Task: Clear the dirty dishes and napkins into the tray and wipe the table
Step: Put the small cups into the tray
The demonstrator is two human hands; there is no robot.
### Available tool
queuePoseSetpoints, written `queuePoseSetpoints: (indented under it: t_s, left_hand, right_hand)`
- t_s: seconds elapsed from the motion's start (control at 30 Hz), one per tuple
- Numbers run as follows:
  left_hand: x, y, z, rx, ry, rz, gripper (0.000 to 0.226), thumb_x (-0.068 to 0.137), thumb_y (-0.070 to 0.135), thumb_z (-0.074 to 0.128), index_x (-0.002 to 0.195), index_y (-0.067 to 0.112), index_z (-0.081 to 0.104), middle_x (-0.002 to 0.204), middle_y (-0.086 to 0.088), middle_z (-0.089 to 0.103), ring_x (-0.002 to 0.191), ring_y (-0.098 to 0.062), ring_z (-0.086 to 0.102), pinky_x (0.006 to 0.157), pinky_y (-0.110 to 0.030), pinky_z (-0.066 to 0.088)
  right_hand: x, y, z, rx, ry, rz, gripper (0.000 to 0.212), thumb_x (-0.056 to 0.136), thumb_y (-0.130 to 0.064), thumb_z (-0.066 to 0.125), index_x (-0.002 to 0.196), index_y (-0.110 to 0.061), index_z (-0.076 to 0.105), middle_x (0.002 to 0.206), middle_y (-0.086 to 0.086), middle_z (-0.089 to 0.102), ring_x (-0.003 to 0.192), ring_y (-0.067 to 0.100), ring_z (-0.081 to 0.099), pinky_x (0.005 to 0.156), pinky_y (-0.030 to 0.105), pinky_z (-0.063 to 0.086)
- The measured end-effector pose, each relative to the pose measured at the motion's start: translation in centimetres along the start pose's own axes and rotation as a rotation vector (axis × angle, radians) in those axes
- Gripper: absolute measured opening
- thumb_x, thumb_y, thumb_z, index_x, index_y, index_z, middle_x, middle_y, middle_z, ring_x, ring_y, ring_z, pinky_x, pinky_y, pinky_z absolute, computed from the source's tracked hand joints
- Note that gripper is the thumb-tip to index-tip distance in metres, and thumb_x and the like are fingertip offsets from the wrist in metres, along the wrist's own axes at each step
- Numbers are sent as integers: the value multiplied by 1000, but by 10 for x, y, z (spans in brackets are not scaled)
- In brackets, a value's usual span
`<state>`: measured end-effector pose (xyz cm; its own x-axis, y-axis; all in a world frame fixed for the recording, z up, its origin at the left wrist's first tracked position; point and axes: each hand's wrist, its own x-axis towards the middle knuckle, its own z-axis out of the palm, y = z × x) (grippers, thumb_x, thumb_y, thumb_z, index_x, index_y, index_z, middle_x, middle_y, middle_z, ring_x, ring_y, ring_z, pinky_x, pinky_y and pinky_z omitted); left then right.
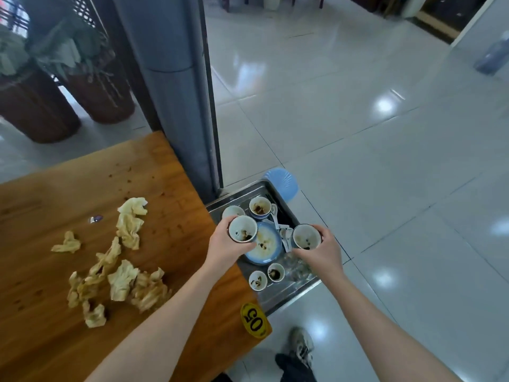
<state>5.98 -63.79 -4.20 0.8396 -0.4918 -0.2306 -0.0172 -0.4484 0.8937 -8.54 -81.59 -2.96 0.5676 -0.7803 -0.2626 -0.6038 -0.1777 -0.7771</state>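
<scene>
crumpled, stained paper napkins (pixel 121 279) lay scattered over the near half of the grained wooden table (pixel 82 183), with brown crumbs toward its far edge. a yellow oval sticker (pixel 254 321) marked 05 sat at the table's near right corner. my left hand (pixel 227 248) curled round a small round white cup (pixel 242 229) with dark dregs, above the table's right edge. beside it the shiny steel tray (pixel 286 297) carried a blue-rimmed plate (pixel 268 249) at its middle and two tiny cups (pixel 258 280) by its near edge. my right hand (pixel 323 253) gripped a second cup (pixel 306 237) over the tray's right side. a ribbed blue stool (pixel 281 181) showed behind the tray's far corner.
</scene>
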Motion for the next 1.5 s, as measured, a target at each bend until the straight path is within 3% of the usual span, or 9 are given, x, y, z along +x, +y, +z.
queuePoseSetpoints:
  t_s: [0.13,0.3,0.5,0.7,0.8,0.93,1.1,1.3,1.5]
  left_hand:
    - [3,8,39,-65,88,-102,67,59,16,89,113,35,52,106,15,61,97,-2,57,70,-9,42]
    - [-3,15,98,-150,271,-209,68,58,15,86,114,37,54,104,22,61,99,1,58,73,-11,43]
    - [-37,-5,160,-220,380,-347,70,54,19,89,113,33,54,106,17,63,101,-4,59,85,-28,51]
    - [-75,-41,197,-230,432,-432,65,57,18,88,108,40,53,101,22,63,95,7,57,71,-6,43]
    - [-90,-66,210,-259,464,-504,67,60,12,86,114,35,52,109,15,61,100,4,57,78,-10,44]
    - [-102,-101,223,-244,450,-558,65,61,15,84,112,37,51,106,19,62,95,15,53,67,0,39]
    - [-100,-145,235,-179,451,-543,65,62,14,86,116,28,52,103,23,60,93,20,52,70,2,37]
    - [-91,-192,242,-155,425,-520,69,62,17,88,120,26,52,104,21,60,93,7,54,72,1,38]
    - [-88,-225,256,-134,407,-541,72,59,22,91,120,27,52,108,19,57,94,6,51,75,4,33]
  right_hand:
    - [49,10,-11,-31,-111,-67,74,50,-23,89,115,-23,54,100,-11,57,90,5,55,69,12,40]
    - [101,24,-26,-117,-276,-198,71,52,-27,90,112,-31,51,94,-21,52,83,-8,52,64,6,36]
    - [109,63,-25,-160,-427,-215,70,53,-22,88,111,-30,50,100,-12,57,81,-5,54,63,7,38]
    - [84,119,-5,-170,-541,-176,70,55,-26,87,113,-32,48,106,-14,55,92,-1,55,70,10,40]
    - [72,149,8,-199,-569,-149,71,59,-21,86,119,-28,47,111,-11,55,96,3,53,78,13,40]
    - [60,185,27,-224,-599,-138,73,60,-18,86,122,-23,48,114,-11,54,102,7,53,82,16,39]
    - [55,226,58,-270,-566,-179,74,58,-18,85,124,-19,50,116,-6,57,107,12,54,87,23,42]
    - [51,267,94,-331,-518,-248,77,58,-21,86,125,-18,50,116,-4,57,109,19,48,87,24,36]
    - [49,284,118,-277,-482,-207,75,62,-16,82,128,-16,48,120,-1,55,113,20,48,95,33,43]
